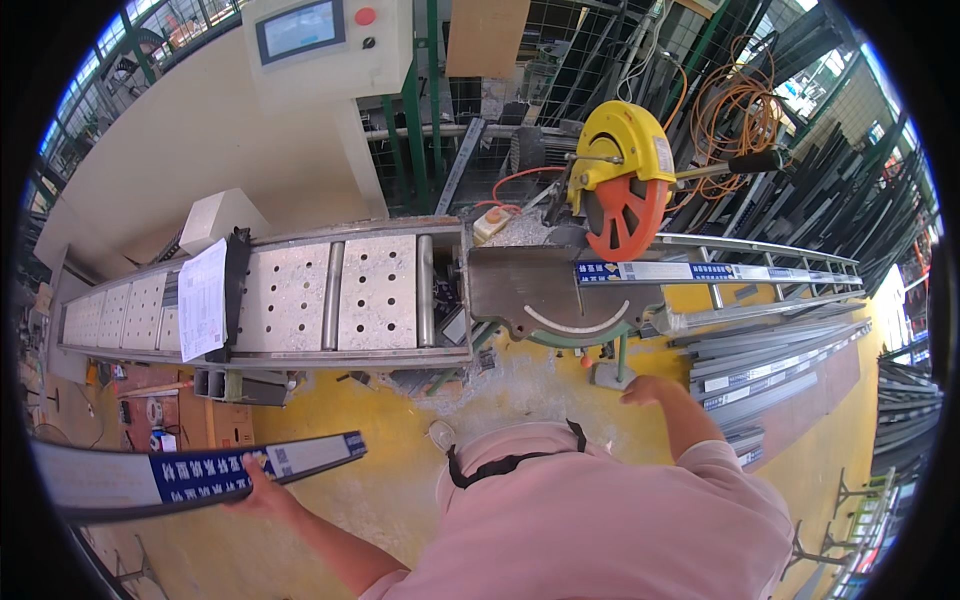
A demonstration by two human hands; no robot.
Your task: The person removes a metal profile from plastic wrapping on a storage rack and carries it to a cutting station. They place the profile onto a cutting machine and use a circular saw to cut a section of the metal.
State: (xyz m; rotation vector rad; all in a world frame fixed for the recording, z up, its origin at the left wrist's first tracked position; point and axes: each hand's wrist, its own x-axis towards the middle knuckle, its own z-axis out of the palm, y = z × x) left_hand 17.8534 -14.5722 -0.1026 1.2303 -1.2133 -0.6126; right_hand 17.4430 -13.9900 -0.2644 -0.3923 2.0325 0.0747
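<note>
My left hand (262,488) grips a long metal profile (110,478) wrapped in blue and white film, near its right end. The profile reaches out to the left edge of the view. My right hand (648,390) hangs at my right with its fingers curled, beside a grey block (610,376) below the saw table; what is in the fingers, if anything, is hidden. Ahead of me, a cut-off saw with a yellow guard (622,140) and an orange lower cover (628,215) is raised over its table (530,295). Another film-covered profile (660,271) lies across that table toward the right.
A perforated roller bench (375,295) runs left from the saw, with a paper sheet (204,300) on it. Grey profiles (750,355) are stacked low at the right. A control panel (330,35) stands behind the bench. Orange hose (740,110) hangs at the back right.
</note>
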